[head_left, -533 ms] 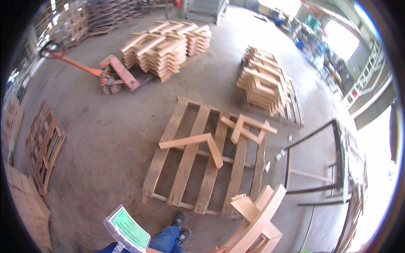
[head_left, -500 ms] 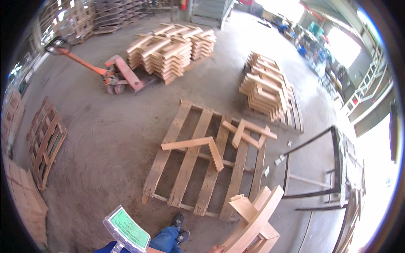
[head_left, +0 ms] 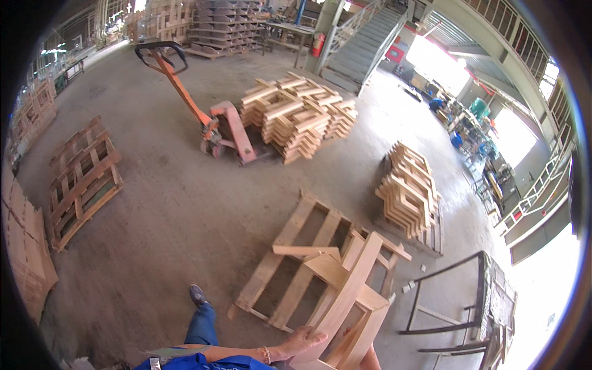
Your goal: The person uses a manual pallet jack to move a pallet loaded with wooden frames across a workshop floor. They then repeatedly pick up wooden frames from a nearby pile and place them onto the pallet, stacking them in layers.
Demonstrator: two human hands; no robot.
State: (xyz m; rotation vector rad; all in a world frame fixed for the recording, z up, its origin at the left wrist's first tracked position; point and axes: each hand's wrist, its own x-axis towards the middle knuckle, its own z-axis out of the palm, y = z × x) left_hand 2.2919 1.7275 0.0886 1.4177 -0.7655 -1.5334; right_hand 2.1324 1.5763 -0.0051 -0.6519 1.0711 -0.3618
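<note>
Honestly, the sketchy part here is how that wooden frame piece is being carried. It's a bulky assembly of nailed boards, sitting at the bottom centre of the frame, tilted up and away from the person. The left hand has its fingers spread flat along the lower board, more pressing against it than wrapping it. The right hand is mostly hidden under the piece at the bottom edge, so I can't tell how it's gripping.

With one hand just laid flat like that, I'd guess the load could slide or twist if its weight shifts, and the top end sticks out far enough to swing.

Right behind it, in the lower middle of the frame, lies a half-built pallet on the concrete floor, with a loose board across it. Catching a foot on its edge or in its gaps looks like the obvious trip. The black metal rack at lower right is near enough to clip too. The orange pallet jack and the stacks of wood in the upper middle are well apart.
</note>
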